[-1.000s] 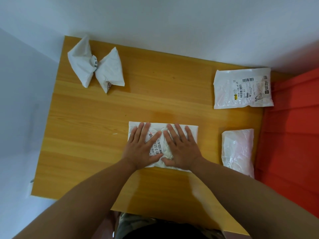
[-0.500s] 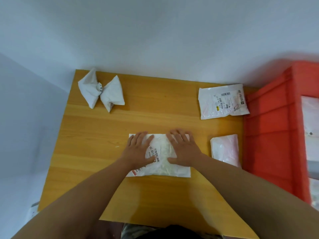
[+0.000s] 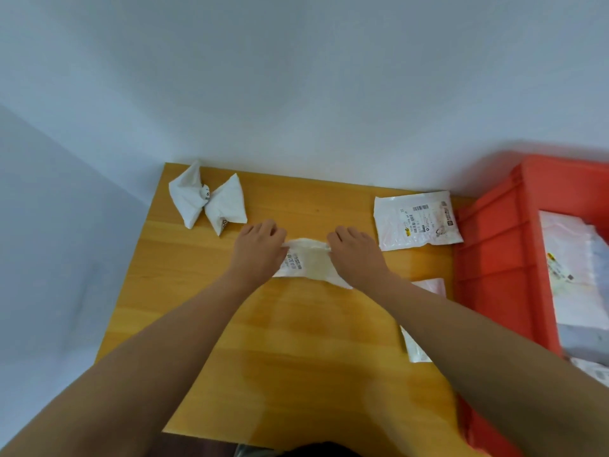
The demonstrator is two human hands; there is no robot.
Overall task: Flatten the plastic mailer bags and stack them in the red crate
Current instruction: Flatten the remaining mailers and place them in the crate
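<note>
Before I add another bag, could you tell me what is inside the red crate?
Inside the red crate, flattened white mailer bags with printed labels lie stacked. Whatever sits beneath them is covered.

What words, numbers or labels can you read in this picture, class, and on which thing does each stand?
"3 32 10": partly readable digits, on the label of the bag held between both hands.
"6": a single digit, on the knot of the twisted white bag.
Flat bag by the crate: barcode and print, too small to read.
Bags inside the red crate: labels blurred, unreadable.
</note>
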